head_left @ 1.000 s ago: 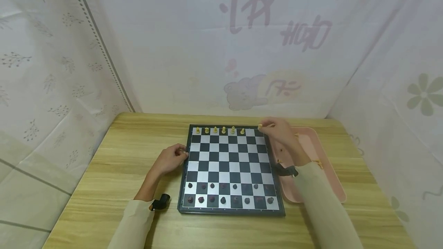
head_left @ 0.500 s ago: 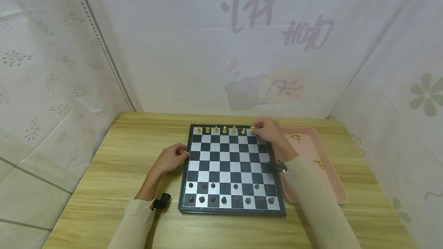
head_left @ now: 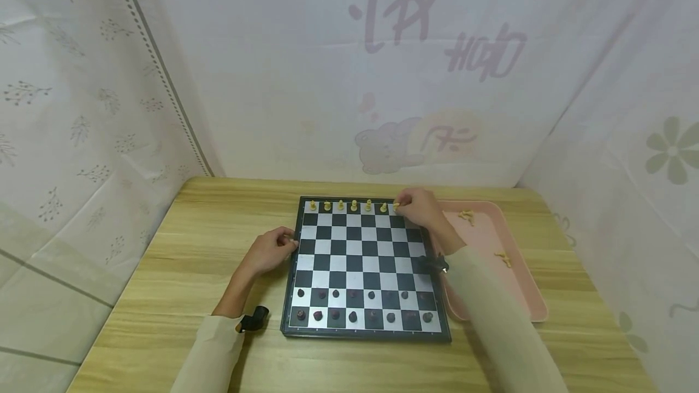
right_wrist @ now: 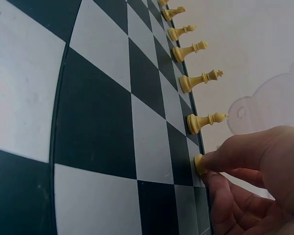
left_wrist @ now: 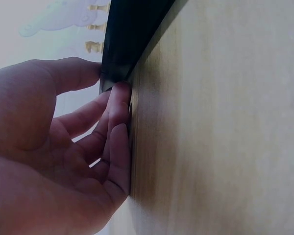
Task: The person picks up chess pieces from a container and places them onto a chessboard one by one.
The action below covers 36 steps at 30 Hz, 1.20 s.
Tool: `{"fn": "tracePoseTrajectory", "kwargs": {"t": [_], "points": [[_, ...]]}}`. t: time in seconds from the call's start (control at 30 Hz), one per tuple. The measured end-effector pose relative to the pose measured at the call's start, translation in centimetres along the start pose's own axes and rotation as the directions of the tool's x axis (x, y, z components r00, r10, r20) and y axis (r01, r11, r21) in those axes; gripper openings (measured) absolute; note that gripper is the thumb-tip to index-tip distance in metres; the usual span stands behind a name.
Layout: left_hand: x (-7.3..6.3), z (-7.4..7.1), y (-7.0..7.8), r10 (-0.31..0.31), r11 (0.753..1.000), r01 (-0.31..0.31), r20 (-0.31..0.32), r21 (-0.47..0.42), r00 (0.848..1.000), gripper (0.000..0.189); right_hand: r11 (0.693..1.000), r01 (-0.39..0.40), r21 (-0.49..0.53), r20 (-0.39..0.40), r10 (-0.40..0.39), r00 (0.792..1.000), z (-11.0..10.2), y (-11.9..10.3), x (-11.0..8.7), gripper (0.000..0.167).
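Note:
At the back edge of a black-and-white chessboard (head_left: 354, 247), my right hand (head_left: 423, 208) pinches a yellow chess piece (right_wrist: 199, 164) between thumb and fingers. Its base meets a square beside a yellow bishop (right_wrist: 198, 122), and the fingers hide its upper part. Further along that back row stand a yellow king (right_wrist: 188, 83) and several more yellow pieces. My left hand (head_left: 269, 251) holds the board's left edge: in the left wrist view the thumb touches the top of the dark rim (left_wrist: 132, 34) and the curled fingers lie against its side.
Two rows of dark chess pieces (head_left: 353, 316) stand on the board's near side. Right of the board lies a pink tray (head_left: 524, 284), partly under my right forearm, with several loose yellow pieces (head_left: 466, 216) in it. A patterned cloth (head_left: 284, 77) hangs behind the wooden table (head_left: 218, 217).
My right hand has moved left from the board's back right corner with the yellow piece, down to the square beside the bishop. My left hand has stayed at the board's edge.

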<state>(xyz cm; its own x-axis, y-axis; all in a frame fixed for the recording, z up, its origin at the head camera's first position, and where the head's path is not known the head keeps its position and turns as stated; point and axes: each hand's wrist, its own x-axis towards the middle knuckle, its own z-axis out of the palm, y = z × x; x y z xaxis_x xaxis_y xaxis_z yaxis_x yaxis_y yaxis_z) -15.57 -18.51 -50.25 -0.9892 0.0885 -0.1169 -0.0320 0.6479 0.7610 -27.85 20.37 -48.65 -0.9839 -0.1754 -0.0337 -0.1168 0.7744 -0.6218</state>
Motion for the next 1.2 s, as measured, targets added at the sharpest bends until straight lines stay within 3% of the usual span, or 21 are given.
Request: {"fn": "tracePoseTrajectory", "kwargs": {"t": [0.23,0.4,0.73,1.0,1.2], "points": [[0.1,0.2,0.1,0.007,1.0,-0.007,0.003,-0.002,1.0,0.035,0.999,-0.019,0.03,-0.012,0.02,1.0,-0.2,-0.2,-0.5,0.009],[0.0,0.2,0.1,-0.001,1.0,0.001,-0.001,-0.001,1.0,0.035,0.997,-0.041,0.063,-0.024,0.042,0.999,-0.7,0.2,-1.1,0.02],[0.0,0.4,0.1,-0.019,1.0,0.019,-0.002,-0.015,1.0,0.036,0.997,0.002,0.081,-0.108,0.007,0.994,-4.2,3.0,-3.4,0.023],[0.0,0.3,0.0,-0.013,1.0,0.013,0.0,-0.008,1.0,0.036,0.994,-0.105,-0.002,-0.149,0.104,0.983,-7.1,6.6,-6.5,0.057],[0.1,0.3,-0.3,0.012,1.0,-0.012,0.002,-0.01,1.0,0.033,0.987,-0.078,0.139,-0.219,0.107,0.97,-7.8,8.9,-7.5,0.037]]}}
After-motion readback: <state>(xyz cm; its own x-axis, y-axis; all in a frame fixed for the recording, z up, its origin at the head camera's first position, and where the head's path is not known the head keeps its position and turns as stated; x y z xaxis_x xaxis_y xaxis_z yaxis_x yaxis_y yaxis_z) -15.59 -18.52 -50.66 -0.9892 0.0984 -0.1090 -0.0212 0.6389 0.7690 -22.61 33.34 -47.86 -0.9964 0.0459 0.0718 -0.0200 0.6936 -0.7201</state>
